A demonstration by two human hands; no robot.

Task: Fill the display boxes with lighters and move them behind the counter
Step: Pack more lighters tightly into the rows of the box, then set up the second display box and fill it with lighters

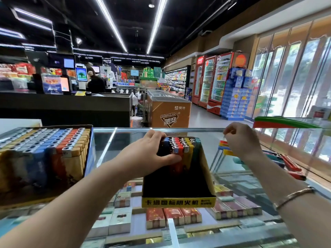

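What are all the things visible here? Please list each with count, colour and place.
yellow-fronted display box: one, black inside, partly filled, centre of glass counter
lighters in it: several; blue, red, yellow, green; far end
full display box: one, mixed colours, left
loose lighters: several, red and green, right
cigarette packs: many, under the glass
bracelet: one, gold, right wrist
left hand: grips the boxed lighters
right hand: curled above loose lighters; contents unclear

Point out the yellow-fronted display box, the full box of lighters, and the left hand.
yellow-fronted display box (179,201): head view, on its yellow front panel.
full box of lighters (44,138): head view, on the lighter tops at left.
left hand (145,151): head view, on the back of the hand.
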